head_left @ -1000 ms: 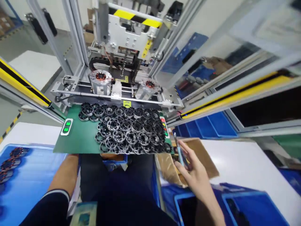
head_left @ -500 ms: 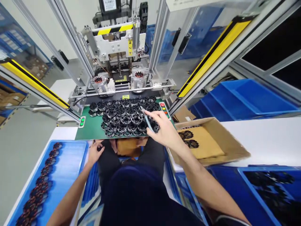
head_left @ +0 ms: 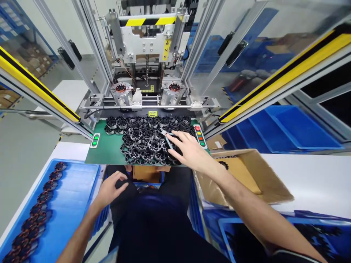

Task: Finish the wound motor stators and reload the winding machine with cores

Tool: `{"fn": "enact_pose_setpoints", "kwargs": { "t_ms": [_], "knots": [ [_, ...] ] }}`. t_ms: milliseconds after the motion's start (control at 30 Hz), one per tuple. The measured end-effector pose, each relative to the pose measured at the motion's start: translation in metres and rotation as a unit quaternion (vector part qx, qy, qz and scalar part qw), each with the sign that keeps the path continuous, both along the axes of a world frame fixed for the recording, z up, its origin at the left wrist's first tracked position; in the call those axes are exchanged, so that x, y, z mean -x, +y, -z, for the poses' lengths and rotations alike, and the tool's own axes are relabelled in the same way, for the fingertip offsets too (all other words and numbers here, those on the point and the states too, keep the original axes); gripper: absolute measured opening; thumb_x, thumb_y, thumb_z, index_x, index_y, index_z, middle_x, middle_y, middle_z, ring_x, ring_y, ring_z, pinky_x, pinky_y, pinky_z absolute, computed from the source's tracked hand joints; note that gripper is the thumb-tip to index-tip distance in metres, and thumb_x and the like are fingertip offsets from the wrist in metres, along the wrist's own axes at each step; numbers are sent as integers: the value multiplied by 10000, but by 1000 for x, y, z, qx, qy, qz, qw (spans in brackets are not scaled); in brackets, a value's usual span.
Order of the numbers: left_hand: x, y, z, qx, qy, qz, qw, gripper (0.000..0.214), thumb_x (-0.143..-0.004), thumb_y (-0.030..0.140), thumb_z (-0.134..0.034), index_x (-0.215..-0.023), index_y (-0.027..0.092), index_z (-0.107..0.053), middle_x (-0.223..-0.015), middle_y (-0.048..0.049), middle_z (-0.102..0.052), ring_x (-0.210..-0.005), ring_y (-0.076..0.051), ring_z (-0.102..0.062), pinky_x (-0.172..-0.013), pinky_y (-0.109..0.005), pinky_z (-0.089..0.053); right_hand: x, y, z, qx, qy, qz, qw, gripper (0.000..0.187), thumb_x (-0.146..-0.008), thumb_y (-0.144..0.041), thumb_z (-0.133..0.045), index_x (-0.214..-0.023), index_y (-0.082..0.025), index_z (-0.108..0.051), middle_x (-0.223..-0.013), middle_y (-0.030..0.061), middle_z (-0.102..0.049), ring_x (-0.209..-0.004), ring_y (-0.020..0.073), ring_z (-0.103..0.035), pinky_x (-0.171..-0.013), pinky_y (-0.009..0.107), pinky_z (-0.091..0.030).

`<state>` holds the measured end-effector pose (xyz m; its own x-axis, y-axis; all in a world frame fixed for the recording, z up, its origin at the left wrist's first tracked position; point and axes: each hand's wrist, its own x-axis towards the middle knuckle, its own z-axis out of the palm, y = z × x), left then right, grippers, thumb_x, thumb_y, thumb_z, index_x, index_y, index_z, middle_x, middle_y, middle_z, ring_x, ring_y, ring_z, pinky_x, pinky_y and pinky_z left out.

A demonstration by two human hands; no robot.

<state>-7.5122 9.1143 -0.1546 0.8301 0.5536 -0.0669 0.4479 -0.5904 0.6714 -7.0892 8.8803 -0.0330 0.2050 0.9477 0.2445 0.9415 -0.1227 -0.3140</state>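
Note:
My right hand [head_left: 192, 151] is over the right part of the stacked stators [head_left: 141, 143], which are black-and-silver rings with toothed rims. Between its thumb and fingers is a small pair of nippers [head_left: 168, 141] with light blue handles, the metal tip pointing away from me over the stators. My left hand [head_left: 112, 187] hovers above my left thigh near the table's front edge, fingers loosely bent and apart from the thumb, holding nothing. Behind the stators, two machine holders each carry a stator wound with copper, one left [head_left: 121, 88] and one right [head_left: 174, 87].
A blue tray [head_left: 74, 204] at left holds a row of wound stators. At right stands an open cardboard box [head_left: 270, 179]. Green buttons [head_left: 95, 140] and a red-topped button panel [head_left: 200, 136] flank the green table [head_left: 102, 155]. Yellow-black bars [head_left: 38, 86] rise beside the machine.
My left hand has lifted from near the table's edge and come toward me, its fingers looser. My right hand still has the nippers over the stators, its fingers flatter. The view has shifted.

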Motion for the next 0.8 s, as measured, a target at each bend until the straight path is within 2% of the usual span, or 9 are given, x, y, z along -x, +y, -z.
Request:
{"fn": "enact_pose_setpoints", "kwargs": {
  "t_ms": [67,133,233,300,333,433,533,667,800],
  "knots": [
    [-14,10,-54,-16,-44,27,999,307,-1128,535,-725,-1117,252,-843,-1126,-58,-849,-1063,-291,-835,-1004,-443,-684,-12,0,-23,1,6,-23,1000,652,-1324,-597,-568,-1864,-269,-731,-1885,236,-686,-1746,494,-651,-1467,798,-568],
    [-36,36,-113,-63,-87,42,993,342,-1147,598,-748,-1083,270,-822,-1114,-57,-852,-1046,-293,-826,-1001,-465,-687,-34,13,-54,-6,-13,-32,999,693,-1336,-653,-520,-1860,-252,-734,-1827,236,-735,-1687,480,-705,-1440,770,-600],
    [-93,102,-195,-184,-126,44,974,399,-1122,674,-781,-1156,279,-828,-1180,-81,-837,-1092,-322,-792,-1071,-524,-689,-82,59,-101,7,-69,13,998,701,-1293,-634,-597,-1887,-273,-687,-1596,198,-872,-1450,464,-843,-1294,718,-698],
    [-148,153,-234,-251,-111,40,961,438,-1112,588,-782,-1379,246,-845,-1360,-136,-823,-1282,-376,-778,-1220,-590,-658,-119,103,-124,57,-77,89,991,756,-1236,-502,-713,-1940,-255,-585,-1330,156,-938,-1233,443,-905,-1164,659,-749],
    [-177,177,-248,-283,-96,33,954,507,-1100,546,-796,-1489,222,-831,-1479,-182,-795,-1462,-432,-721,-1329,-644,-610,-135,125,-132,82,-86,123,985,808,-1209,-459,-776,-1944,-205,-554,-1275,169,-937,-1233,455,-906,-1173,646,-740],
    [-254,229,-268,-400,79,24,913,766,-1145,566,-810,-1788,165,-694,-1736,-281,-668,-1681,-505,-585,-1412,-670,-578,-172,182,-143,204,-17,180,962,938,-1146,-372,-933,-1936,-131,-489,-1151,170,-923,-1137,427,-927,-1096,558,-763],
    [-302,254,-267,-413,127,35,901,771,-1146,633,-834,-1717,119,-769,-1775,-309,-653,-1703,-539,-561,-1434,-667,-551,-193,215,-139,297,86,196,931,906,-1133,-355,-1002,-1873,-142,-525,-1046,130,-914,-939,352,-927,-902,444,-789],
    [-331,273,-258,-428,150,7,891,855,-1145,807,-789,-1523,46,-879,-1760,-358,-633,-1739,-585,-492,-1451,-702,-499,-216,234,-129,349,104,205,908,802,-1052,-394,-1124,-1676,-126,-697,-991,126,-906,-805,306,-896,-734,360,-753],
    [-351,301,-250,-399,195,6,896,1007,-1120,980,-736,-1432,47,-947,-1751,-341,-671,-1733,-628,-505,-1439,-768,-481,-240,249,-125,401,120,208,884,777,-1062,-281,-1107,-1700,-127,-690,-1002,97,-916,-746,230,-857,-664,266,-671]
  ]
}}
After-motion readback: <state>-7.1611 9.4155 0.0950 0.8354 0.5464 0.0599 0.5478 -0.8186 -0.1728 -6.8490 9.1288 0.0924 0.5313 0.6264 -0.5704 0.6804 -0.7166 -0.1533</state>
